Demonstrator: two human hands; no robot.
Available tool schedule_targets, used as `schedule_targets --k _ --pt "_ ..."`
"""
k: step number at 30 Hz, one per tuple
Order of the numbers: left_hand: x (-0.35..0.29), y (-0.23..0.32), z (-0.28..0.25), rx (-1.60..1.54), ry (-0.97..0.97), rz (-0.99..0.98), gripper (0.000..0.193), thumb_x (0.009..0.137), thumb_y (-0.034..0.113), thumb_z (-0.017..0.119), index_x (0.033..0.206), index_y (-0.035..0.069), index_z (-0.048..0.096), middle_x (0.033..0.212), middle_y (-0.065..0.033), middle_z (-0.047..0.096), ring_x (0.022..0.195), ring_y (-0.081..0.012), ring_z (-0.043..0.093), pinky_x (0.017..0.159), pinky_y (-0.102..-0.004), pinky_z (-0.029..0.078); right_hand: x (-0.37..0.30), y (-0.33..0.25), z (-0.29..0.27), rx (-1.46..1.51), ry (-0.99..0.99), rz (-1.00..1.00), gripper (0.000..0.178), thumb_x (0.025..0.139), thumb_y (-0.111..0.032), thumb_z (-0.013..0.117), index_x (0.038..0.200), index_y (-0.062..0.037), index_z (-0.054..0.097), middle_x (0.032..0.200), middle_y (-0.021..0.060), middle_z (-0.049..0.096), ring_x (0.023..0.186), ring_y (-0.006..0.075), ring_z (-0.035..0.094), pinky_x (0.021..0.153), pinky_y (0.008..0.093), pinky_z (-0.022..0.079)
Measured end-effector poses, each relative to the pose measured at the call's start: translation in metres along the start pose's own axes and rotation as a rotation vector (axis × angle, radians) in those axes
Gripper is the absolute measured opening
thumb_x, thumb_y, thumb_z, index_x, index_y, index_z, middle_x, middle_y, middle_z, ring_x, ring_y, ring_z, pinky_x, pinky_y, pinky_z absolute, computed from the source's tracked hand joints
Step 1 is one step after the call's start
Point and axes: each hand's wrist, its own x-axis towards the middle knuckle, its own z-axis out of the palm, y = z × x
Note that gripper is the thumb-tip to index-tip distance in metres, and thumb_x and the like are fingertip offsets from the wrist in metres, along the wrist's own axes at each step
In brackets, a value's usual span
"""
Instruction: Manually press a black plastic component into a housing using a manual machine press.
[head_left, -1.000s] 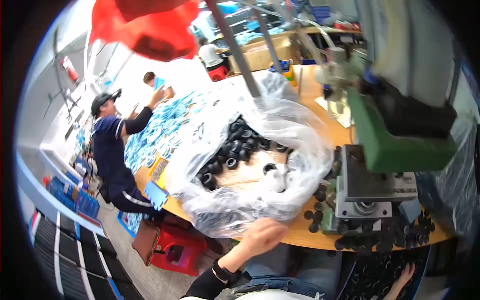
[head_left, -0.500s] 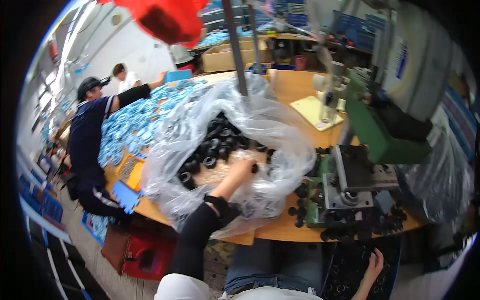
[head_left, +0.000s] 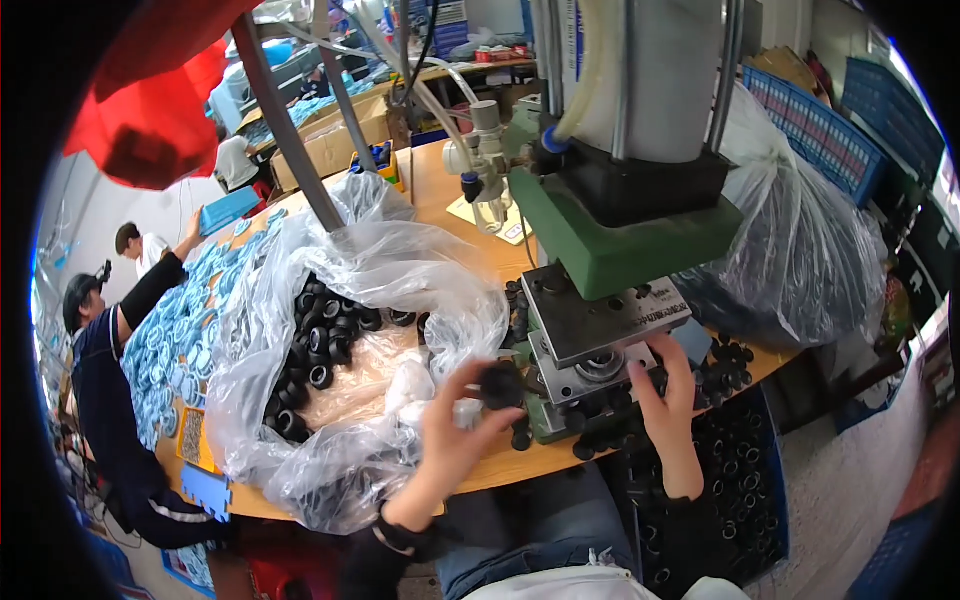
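Observation:
In front of the press, my left hand (head_left: 450,435) pinches a black round rubber-like part (head_left: 500,385) between thumb and fingers. My right hand (head_left: 668,415) is at the right front of the steel die (head_left: 590,372), its thumb and fingers apart with nothing seen between them. A round ring-shaped seat shows in the lower die plate, under the upper plate (head_left: 600,312). On my left, a clear plastic bag (head_left: 350,490) lies spread open around many black round parts (head_left: 320,345).
The green press head (head_left: 625,235) overhangs the die. Small black discs (head_left: 728,365) lie around its base. Below the table edge at right is a bin of black rings (head_left: 735,480). A co-worker (head_left: 115,390) reaches over light-blue pieces (head_left: 185,330) at left. A grey post (head_left: 290,130) rises behind the bag.
My left hand has come out of the bag toward the press with a black part. My right hand has risen from the bin to the die. The view has swung right.

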Motion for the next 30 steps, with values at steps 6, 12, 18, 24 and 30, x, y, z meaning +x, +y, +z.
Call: schedule_targets --k 6,12,18,24,30 --pt "0.018 0.009 0.087 -0.131 -0.196 -0.325 0.041 0.067 0.017 0.079 0.101 0.005 0.062 0.088 -0.0098 0.061 0.076 -0.0223 0.055 0.070 -0.0312 0.045 -0.021 0.039 -0.027 -0.080 0.320 0.160 0.024 0.085 -0.004 0.057 0.108 0.0001 0.056 0.107 0.0099 0.059 0.100 0.0214 0.055 0.088 0.0311 0.041" --pt "0.028 0.011 0.108 0.067 0.025 -0.038 0.034 0.067 0.023 0.077 0.096 0.009 0.065 0.084 -0.0055 0.063 0.086 -0.0273 0.051 0.075 -0.0393 0.038 -0.052 0.081 -0.072 -0.217 0.285 0.374 0.021 0.086 -0.008 0.057 0.105 -0.0005 0.058 0.104 0.0104 0.059 0.097 0.0239 0.056 0.085 0.0328 0.043" --pt "0.023 0.014 0.111 0.204 0.087 -0.044 0.030 0.068 0.028 0.076 0.090 0.011 0.065 0.080 -0.0026 0.062 0.087 -0.0233 0.051 0.082 -0.0372 0.032 -0.022 0.172 -0.059 -0.710 -0.050 0.103 0.034 0.084 -0.016 0.059 0.115 -0.0015 0.053 0.122 0.0154 0.051 0.116 0.0325 0.046 0.095 0.0404 0.037" --pt "0.008 0.013 0.109 0.334 0.162 -0.060 0.033 0.069 0.029 0.076 0.093 0.008 0.066 0.090 -0.0041 0.061 0.097 -0.0270 0.049 0.085 -0.0393 0.033 0.003 0.195 -0.048 -0.787 -0.285 0.179 0.058 0.083 -0.026 0.062 0.134 -0.0079 0.039 0.141 0.0098 0.036 0.132 0.0317 0.029 0.104 0.0481 0.024" --pt "0.014 0.013 0.107 0.380 0.059 -0.033 0.030 0.070 0.030 0.075 0.090 0.008 0.067 0.095 -0.0037 0.059 0.099 -0.0279 0.048 0.085 -0.0415 0.034 0.009 0.192 -0.051 -0.825 -0.286 0.157 0.056 0.083 -0.030 0.062 0.133 -0.0151 0.043 0.139 0.0094 0.037 0.131 0.0332 0.030 0.102 0.0502 0.025"
